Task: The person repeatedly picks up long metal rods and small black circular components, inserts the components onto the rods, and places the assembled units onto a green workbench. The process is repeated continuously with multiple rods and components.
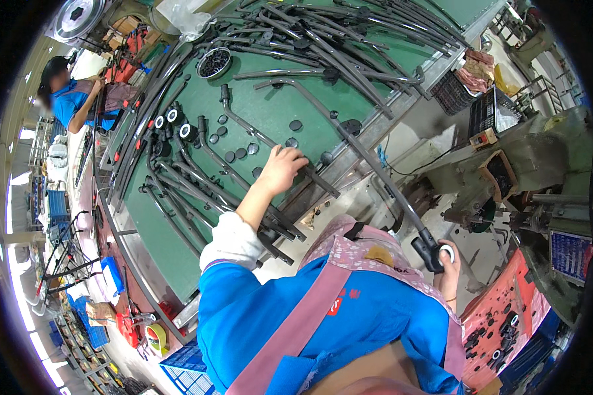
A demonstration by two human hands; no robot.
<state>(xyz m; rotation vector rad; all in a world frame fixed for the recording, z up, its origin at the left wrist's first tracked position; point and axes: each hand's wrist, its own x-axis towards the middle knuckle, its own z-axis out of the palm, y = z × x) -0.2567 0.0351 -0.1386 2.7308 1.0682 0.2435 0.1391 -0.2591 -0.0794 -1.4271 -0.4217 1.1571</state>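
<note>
My left hand (283,170) is closed over a dark bent metal tube (247,128) lying on the green tabletop (267,105). Its fingers curl round the tube near the table's front edge. Lower right, my right hand (449,268) grips the black T-shaped fitting (428,254) at the near end of a long dark tube (379,170). A white ring (447,252) shows on that fitting beside my fingers. The long tube slants up over the table edge, its bent far end above the tabletop. Several round black caps (296,125) lie scattered near my left hand.
More dark tubes (349,66) are heaped at the back and left of the table. A bowl (200,70) of small black parts stands among them. Black crates (449,95) and machinery (540,158) are on the right. A person in blue (76,102) works at far left.
</note>
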